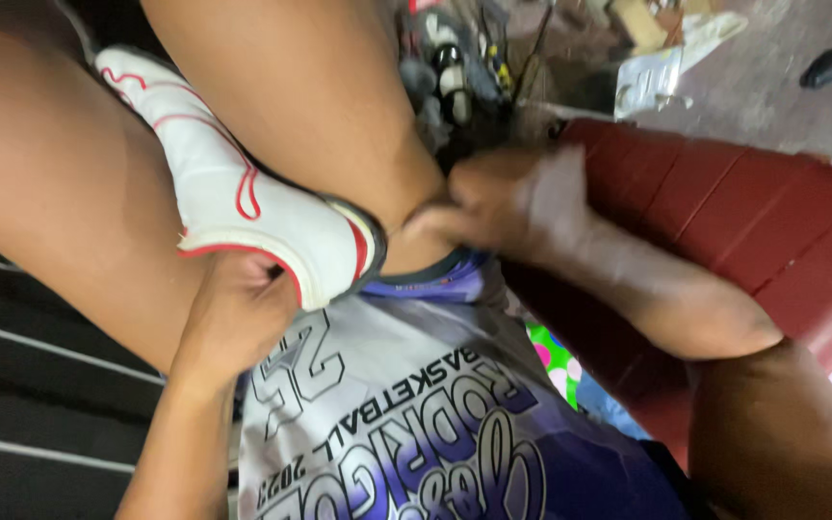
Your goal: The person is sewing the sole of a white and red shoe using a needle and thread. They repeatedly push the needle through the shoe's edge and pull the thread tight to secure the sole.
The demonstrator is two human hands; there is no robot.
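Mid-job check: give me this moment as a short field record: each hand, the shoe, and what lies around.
Left hand: under the heel of the white shoe, fingers curled against its sole edge.
Right hand: pressed on the ankle just above the shoe's opening; blurred.
Shoe: white with red trim, on the foot of a raised leg, toe pointing to the upper left.
Clothing: white and purple sports jersey below the hands.
Seat: dark red ribbed cushion at right.
Background: small cluttered items on the floor, too blurred to identify.
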